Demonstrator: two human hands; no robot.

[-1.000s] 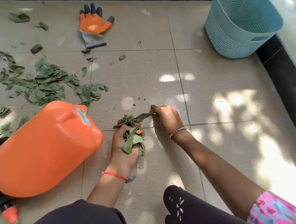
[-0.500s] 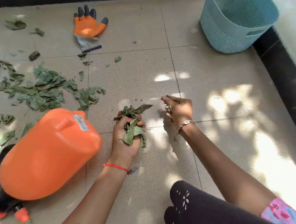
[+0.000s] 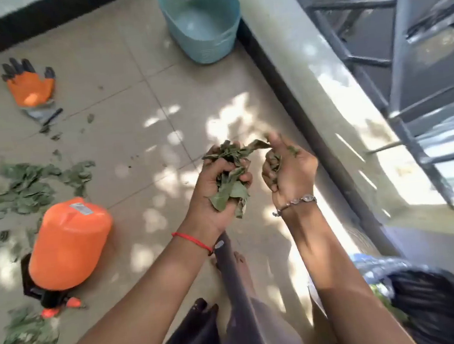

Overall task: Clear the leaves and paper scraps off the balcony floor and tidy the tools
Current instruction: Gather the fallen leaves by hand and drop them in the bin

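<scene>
Tiled floor [image 3: 137, 125], leaves [image 3: 25, 187], glove [image 3: 30, 86], sprayer [image 3: 69, 244], basket [image 3: 201, 20]

A dull green was seen on the bunch of crumpled leaves [image 3: 228, 183] and the loose leaves [image 3: 28, 184] strewn over the sun-dappled beige square-tiled floor [image 3: 119, 121]. The rounded plastic sprayer tank [image 3: 69, 244] was coloured bright orange, its cap [image 3: 48, 298] black. The fabric work glove [image 3: 30, 86] was marked orange, with dark fingertips and grey cuff. The pale blue plastic basket [image 3: 207, 47] seemed faintly ribbed.

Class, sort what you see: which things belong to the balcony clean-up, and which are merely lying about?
Job: leaf bunch gripped by left hand, pinched by right hand; floor leaves; orange sprayer; glove; blue basket.
Just there: metal grille; ledge.
</scene>
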